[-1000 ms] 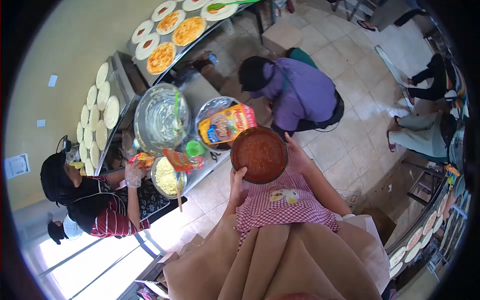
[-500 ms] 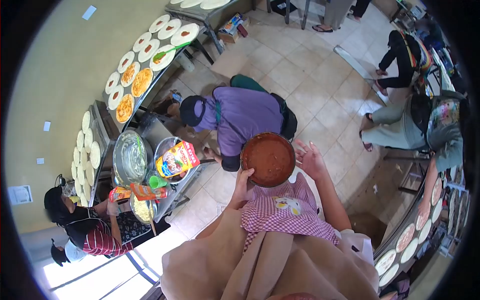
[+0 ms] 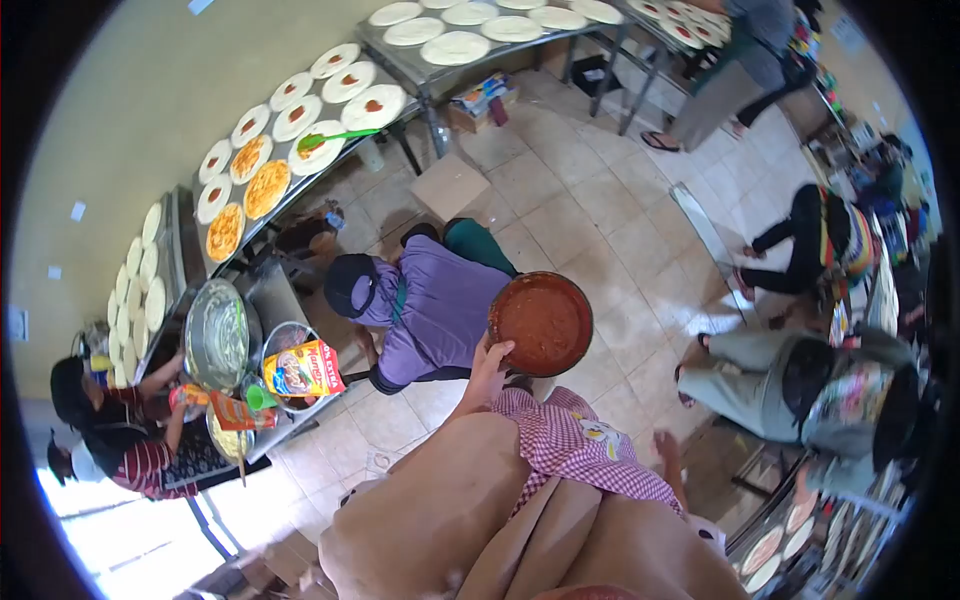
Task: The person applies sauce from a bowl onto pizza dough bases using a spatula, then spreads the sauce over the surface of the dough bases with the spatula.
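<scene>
My left hand (image 3: 488,368) grips the near left rim of a round, dark-edged bowl (image 3: 588,342), thumb over the edge. Thick red-brown sauce (image 3: 540,318) fills much of the bowl, which is held out in front of my checked apron (image 3: 600,455). Down at my right side, my right hand (image 3: 667,452) hangs by the apron, apart from the bowl. It is small and partly hidden, so its finger position is unclear.
A person in purple (image 3: 450,305) bends just beyond the bowl. Left, a table carries dough rounds (image 3: 295,118), several with sauce, and a green spoon (image 3: 352,134). A large pot (image 3: 215,335) and a yellow-red packet (image 3: 305,368) stand nearer. Other people (image 3: 815,370) work at right.
My right hand has dropped from beside the bowl to my side. The left hand still holds the bowl. The view has shifted, showing more of the far tables.
</scene>
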Demonstrator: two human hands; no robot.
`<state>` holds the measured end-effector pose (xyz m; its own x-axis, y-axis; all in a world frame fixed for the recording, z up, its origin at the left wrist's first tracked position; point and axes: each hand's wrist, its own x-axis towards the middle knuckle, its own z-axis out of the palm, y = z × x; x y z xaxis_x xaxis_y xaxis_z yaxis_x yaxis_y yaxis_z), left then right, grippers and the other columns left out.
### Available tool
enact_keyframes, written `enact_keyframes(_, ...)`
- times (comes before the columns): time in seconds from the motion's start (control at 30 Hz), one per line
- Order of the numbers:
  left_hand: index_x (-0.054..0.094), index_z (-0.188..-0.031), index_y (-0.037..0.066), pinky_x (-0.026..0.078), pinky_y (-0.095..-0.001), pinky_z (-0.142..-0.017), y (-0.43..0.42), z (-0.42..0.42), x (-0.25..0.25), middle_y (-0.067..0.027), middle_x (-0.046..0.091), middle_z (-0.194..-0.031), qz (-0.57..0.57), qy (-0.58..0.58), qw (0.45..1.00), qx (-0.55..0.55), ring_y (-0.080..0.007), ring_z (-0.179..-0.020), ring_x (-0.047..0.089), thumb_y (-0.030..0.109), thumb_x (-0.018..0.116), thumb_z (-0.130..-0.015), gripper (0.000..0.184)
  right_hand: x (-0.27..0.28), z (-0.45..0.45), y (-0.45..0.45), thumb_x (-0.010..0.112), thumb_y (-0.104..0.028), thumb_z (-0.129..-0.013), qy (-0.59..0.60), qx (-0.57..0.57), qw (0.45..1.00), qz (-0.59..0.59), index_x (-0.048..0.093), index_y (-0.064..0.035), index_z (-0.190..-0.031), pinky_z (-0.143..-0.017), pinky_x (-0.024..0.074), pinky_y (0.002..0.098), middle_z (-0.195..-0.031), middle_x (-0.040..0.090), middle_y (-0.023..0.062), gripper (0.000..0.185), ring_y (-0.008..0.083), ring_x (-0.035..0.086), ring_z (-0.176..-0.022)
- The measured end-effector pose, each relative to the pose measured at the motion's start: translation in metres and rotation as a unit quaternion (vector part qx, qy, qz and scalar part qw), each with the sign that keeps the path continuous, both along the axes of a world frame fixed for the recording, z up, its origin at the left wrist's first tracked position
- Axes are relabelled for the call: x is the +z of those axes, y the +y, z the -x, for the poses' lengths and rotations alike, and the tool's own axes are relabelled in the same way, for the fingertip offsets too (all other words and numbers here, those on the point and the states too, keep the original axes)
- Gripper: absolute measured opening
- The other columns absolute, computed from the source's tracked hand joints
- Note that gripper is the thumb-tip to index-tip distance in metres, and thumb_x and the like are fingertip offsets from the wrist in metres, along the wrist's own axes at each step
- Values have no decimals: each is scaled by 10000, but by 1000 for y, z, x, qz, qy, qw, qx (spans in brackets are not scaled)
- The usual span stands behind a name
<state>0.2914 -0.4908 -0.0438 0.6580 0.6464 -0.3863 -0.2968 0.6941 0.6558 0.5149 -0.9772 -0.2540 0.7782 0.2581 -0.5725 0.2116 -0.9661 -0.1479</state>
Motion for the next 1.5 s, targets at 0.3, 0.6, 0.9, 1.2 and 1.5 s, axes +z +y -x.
enact_keyframes(0.3,371,-1301,14,361,-325,-972,54,-116,-22,-84,483,-1244,-6,-15,995,103,-194,-1147,465,143,554,-790,558,-7,-156,-26,444,-389,-864,247,22,956,155,568,-30,-1072,-849,432,490,-1079,563,264,433,421,538,-994)
enact_keyframes(0.6,377,-1258,2,395,-375,-938,77,-239,-6,-106,502,-1194,18,-2,943,332,-238,-1107,497,142,520,-773,525,10,-494,379,448,-343,-855,-42,352,935,12,574,-53,-1055,-802,455,504,-1001,609,215,374,414,583,-889)
enact_keyframes(0.9,414,-1226,-12,371,-360,-965,97,-277,3,-103,509,-1202,12,29,860,509,-220,-1108,498,144,558,-763,510,132,-305,840,535,-148,-852,206,542,687,-437,589,-82,-1076,-775,487,327,-982,647,119,240,251,630,-888)
enact_keyframes(1.2,384,-1274,7,331,-373,-1013,134,-281,-38,-108,465,-1265,24,76,761,644,-237,-1182,447,191,543,-759,570,137,-87,1017,547,-145,-809,79,724,566,-386,592,-135,-1038,-798,477,405,-1034,580,83,234,309,507,-1034)
enact_keyframes(1.5,385,-1261,-13,332,-376,-1008,231,-268,-39,-107,491,-1233,73,69,692,714,-234,-1160,461,169,637,-706,636,84,25,1152,552,-119,-768,-170,751,488,-411,550,-118,-1079,-718,446,357,-951,532,79,311,240,478,-964)
